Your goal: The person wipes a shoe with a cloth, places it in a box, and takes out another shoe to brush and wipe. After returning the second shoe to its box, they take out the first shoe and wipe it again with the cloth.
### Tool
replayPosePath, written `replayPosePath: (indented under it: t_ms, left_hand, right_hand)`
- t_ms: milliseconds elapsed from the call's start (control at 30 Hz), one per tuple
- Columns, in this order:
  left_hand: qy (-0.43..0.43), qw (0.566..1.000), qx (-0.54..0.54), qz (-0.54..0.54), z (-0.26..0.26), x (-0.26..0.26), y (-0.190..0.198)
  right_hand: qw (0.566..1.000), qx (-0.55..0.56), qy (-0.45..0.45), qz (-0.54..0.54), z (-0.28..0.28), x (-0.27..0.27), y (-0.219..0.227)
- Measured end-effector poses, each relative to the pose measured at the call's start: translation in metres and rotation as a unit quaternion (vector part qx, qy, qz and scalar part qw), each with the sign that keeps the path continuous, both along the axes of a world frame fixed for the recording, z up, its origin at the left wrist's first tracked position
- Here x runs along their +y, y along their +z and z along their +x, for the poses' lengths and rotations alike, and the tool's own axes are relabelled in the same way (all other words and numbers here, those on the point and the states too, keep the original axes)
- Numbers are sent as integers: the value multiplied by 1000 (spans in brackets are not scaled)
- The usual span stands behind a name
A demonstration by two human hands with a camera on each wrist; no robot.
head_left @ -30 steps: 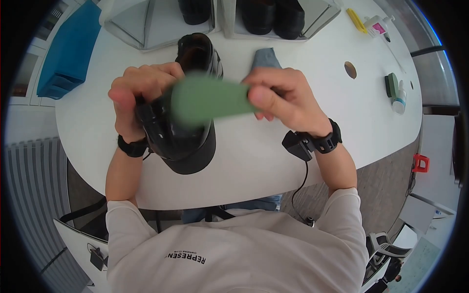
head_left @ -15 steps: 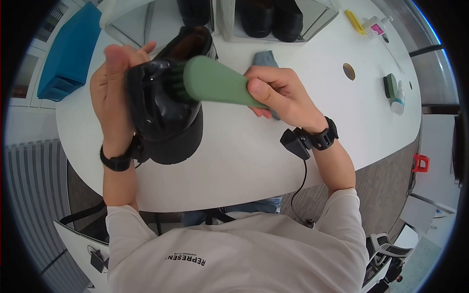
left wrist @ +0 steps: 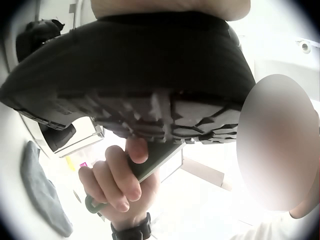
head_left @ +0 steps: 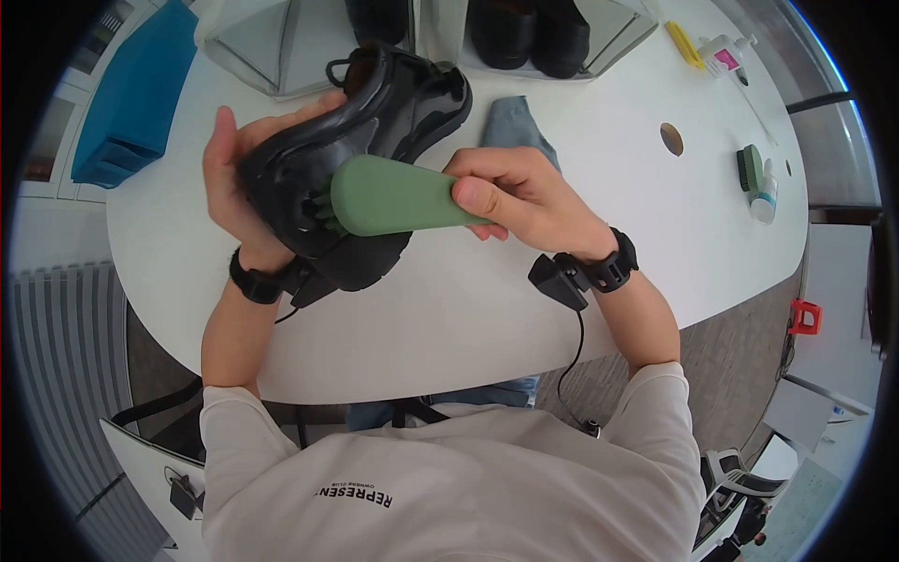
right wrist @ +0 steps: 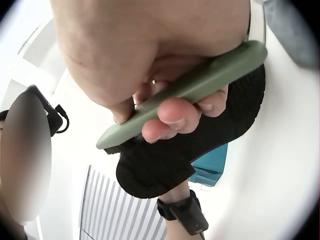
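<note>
In the head view my left hand [head_left: 242, 187] holds a glossy black leather shoe [head_left: 309, 155] at the left of the table, thumb sticking out and fingers mostly hidden behind it. The shoe is tilted, its toe end nearer my body and its heel off to the far right. My right hand [head_left: 529, 192] grips a green-handled brush [head_left: 398, 195], thumb on top. Its dark bristles meet the upper near the toe. From the left wrist, the ridged sole [left wrist: 200, 117] shows above the brush hand. The right wrist view has fingers wrapped around the green handle [right wrist: 190, 92].
Black shoes [head_left: 506, 37] stand in white boxes at the back. A grey-blue cloth [head_left: 513, 126] lies beyond my right hand. At right are another green brush [head_left: 749, 167], a small bottle [head_left: 764, 199] and a pink-labelled bottle [head_left: 721, 58]. A teal box [head_left: 140, 98] sits at left.
The shoe has turned and tilted in my left hand, its heel end swinging right. The brush has shifted slightly left and lower, its bristles moving along the upper.
</note>
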State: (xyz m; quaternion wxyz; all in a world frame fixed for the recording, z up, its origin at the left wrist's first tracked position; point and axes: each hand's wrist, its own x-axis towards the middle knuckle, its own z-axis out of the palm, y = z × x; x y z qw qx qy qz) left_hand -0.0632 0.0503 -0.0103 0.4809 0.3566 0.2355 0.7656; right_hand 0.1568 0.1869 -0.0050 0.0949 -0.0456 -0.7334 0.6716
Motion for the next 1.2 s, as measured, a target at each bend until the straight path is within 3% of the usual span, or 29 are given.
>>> replayPosePath:
  t_ms: [133,333,400,500,733,800,833,900,1033,1100,1133,1200]
  left_hand:
    - [-15,1000,-3,-2,-3,0,-9]
    - [-41,997,-34,-51,0,-4,-10]
    - [-130,990,-53,14,0,0,-9]
    - [-74,994,-74,-27,0,-1,-17]
    - [-68,994,-42,-70,3,13,-13]
    - [-58,996,-41,48,-13,23,-31]
    - [-57,996,-39,51,-17,21,-32]
    - [39,995,-52,-74,-25,14,-34]
    - [83,986,-17,-144,-42,-10,-51]
    - [-6,971,-123,-204,-56,-26,-70]
    - [2,971,-126,-201,-49,-29,-64]
    - [77,935,-175,-299,-26,-31,-45]
  right_hand:
    - [999,-10,-32,-1,-3,-1,-5]
    - [1000,-24,0,3,-3,0,-11]
    - [999,-24,24,23,-2,0,-6]
    - [999,-17,18,24,-2,0,-8]
    - [999,-15,13,40,-3,0,-8]
    - [995,-36,11,88,-6,0,-17]
    - [995,-34,12,91,-8,0,-21]
    - [993,-31,6,110,-10,0,-30]
    - [981,-53,-8,188,-14,-3,-35]
    - [987,24,-118,107,-13,-6,-38]
    - [988,23,-109,109,-14,0,-38]
    - [971,62,-228,44,-19,23,-37]
